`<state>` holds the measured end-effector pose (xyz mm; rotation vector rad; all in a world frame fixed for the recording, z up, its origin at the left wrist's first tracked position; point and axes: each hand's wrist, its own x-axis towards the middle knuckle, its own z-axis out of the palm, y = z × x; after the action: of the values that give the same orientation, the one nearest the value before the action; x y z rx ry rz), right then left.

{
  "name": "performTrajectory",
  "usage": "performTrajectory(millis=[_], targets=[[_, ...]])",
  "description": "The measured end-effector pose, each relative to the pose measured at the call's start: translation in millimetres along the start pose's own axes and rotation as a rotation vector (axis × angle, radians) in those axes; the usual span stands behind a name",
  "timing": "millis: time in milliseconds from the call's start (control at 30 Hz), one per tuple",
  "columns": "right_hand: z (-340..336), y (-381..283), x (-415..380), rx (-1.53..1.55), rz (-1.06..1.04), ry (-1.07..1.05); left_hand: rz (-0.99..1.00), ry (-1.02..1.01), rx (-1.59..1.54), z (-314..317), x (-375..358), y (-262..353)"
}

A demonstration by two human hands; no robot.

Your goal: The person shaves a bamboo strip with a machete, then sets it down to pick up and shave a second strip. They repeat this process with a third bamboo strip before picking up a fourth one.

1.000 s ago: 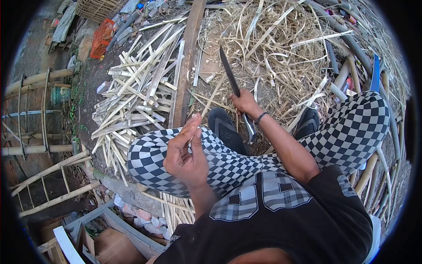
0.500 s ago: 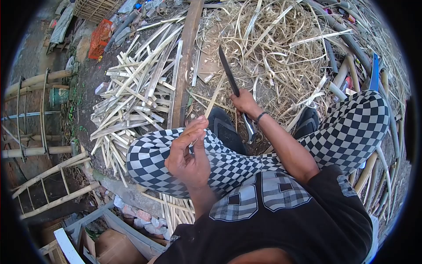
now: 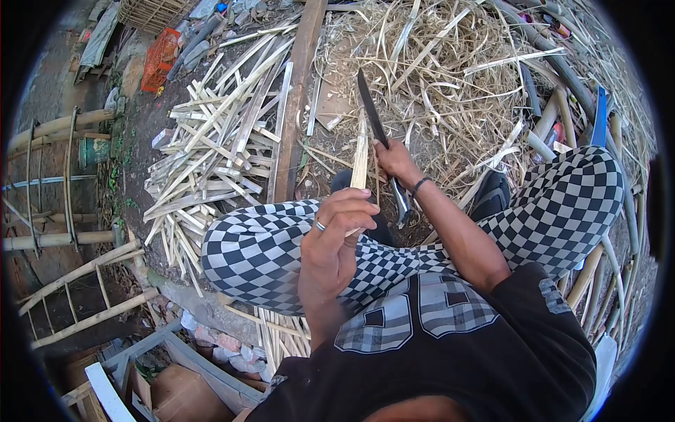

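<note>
My left hand (image 3: 339, 228), with a ring on one finger, is closed around the lower end of a pale bamboo strip (image 3: 360, 163). The strip points away from me, its broad face showing, and its far end lies close to the blade. My right hand (image 3: 398, 165) grips a long knife (image 3: 372, 111) with a dark blade angled up and to the left. The knife's shiny handle end (image 3: 400, 204) sticks out below the fist, by the wristband. Both hands are over the ground between my checkered legs.
A heap of split bamboo strips (image 3: 218, 144) lies to the left, beside a long wooden plank (image 3: 301, 91). Curly shavings (image 3: 450, 77) cover the ground ahead and right. An orange crate (image 3: 161, 60) stands far left, a blue saw-like blade (image 3: 600, 116) at right.
My left hand has moved right and slightly up, and turned the bamboo strip so its broad face shows. The strip is now nearer the knife, which has shifted slightly right.
</note>
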<state>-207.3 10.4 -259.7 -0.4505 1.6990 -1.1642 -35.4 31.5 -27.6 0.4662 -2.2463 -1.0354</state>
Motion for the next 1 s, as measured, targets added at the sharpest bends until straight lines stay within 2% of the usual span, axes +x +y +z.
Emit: performTrajectory(millis=[167, 233, 267, 467, 533, 633, 700, 767, 833, 900, 1000], targets=[[-10, -15, -8, 0.126, 0.077, -0.004, -0.006, -0.050, -0.022, 0, 0, 4], [-16, -18, -7, 0.128, -0.048, -0.087, -0.024, 0.001, -0.066, 1, -2, 3], [-16, -19, -6, 0.124, -0.047, -0.087, -0.026, 0.004, -0.068, 2, -3, 2], [-19, -27, -17, -0.022, -0.144, -0.061, -0.025, 0.039, -0.054, 5, -2, 4], [-21, -32, -26, -0.259, -0.311, 0.074, -0.020, 0.040, -0.050, 7, -2, 3], [-34, -59, -59, -0.427, -0.300, 0.078, -0.036, 0.114, -0.009, 9, -2, -2], [-40, -72, -81, -0.422, -0.291, 0.051, -0.011, 0.142, 0.078, 6, 4, 5], [-44, -86, -102, -0.421, -0.281, 0.022, -0.093, 0.204, 0.195, 4, 6, 14], [-44, -106, -120, -0.465, -0.438, 0.062, -0.071, 0.198, 0.193, 5, 4, 6], [-40, -124, -136, -0.506, -0.418, 0.027, -0.103, 0.250, 0.136, 6, 4, 6], [-27, -126, -147, -0.530, -0.507, -0.004, -0.121, 0.336, 0.065, 10, 6, 4]])
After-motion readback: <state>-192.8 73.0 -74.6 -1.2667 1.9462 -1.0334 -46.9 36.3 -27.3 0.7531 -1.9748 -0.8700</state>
